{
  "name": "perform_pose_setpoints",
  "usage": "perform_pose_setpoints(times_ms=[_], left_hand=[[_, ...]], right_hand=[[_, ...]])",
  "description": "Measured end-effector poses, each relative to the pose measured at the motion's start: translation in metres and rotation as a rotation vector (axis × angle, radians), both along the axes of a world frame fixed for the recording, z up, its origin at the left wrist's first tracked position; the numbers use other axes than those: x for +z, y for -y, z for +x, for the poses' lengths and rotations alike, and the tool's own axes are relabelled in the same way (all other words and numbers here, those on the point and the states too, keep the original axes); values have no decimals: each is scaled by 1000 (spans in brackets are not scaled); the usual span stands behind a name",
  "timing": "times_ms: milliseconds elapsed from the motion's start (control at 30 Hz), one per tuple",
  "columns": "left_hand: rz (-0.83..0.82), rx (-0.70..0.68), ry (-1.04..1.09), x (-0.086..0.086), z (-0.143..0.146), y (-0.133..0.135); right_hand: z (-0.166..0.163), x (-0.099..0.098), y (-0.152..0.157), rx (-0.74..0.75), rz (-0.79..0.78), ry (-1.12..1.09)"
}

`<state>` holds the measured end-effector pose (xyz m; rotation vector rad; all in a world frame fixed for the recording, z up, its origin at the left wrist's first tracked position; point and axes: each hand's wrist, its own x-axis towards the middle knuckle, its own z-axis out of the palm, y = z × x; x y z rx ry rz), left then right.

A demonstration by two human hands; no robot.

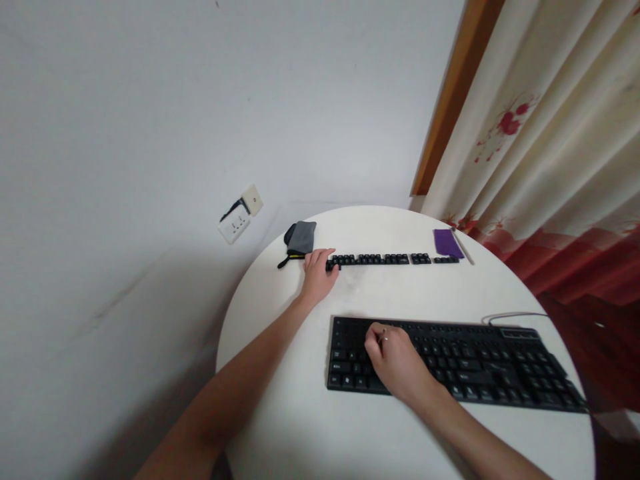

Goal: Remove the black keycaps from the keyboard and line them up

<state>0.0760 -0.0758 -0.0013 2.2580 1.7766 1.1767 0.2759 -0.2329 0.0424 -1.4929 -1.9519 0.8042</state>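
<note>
A black keyboard (pixel 480 365) lies near me on the round white table (pixel 400 293). My right hand (pixel 393 360) rests on its left part, fingers closed round a thin metal tool that I cannot make out well. Farther back, a row of loose black keycaps (pixel 385 259) is laid out in a line. My left hand (pixel 319 273) reaches to the left end of that row, fingers curled over the first keycaps; whether it holds one is hidden.
A grey pouch with a black and yellow strap (pixel 299 240) lies behind the left hand. A purple cloth (pixel 447 243) and a thin stick sit at the row's right end. The keyboard cable (pixel 510 315) runs right. A curtain hangs at right; a wall socket (pixel 235 224) at left.
</note>
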Motion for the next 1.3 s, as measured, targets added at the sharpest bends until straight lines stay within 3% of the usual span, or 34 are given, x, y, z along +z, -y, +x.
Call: perform_pose_setpoints(times_ms=[200,467,800,967,1300], left_hand=[[45,-54,33,7,-1,6],[23,-313,101,26,8,26],[-287,-734,151,46,32,59],[-393,-810,149,51,34,65],[-476,-837,144,48,33,63]], right_hand=[[12,-9,-5,3,-116,-204],[14,-13,-5,15,-200,-344],[14,-11,-7,14,-287,-446],[15,-12,-7,14,-300,-475],[14,-13,-8,7,-304,-517]])
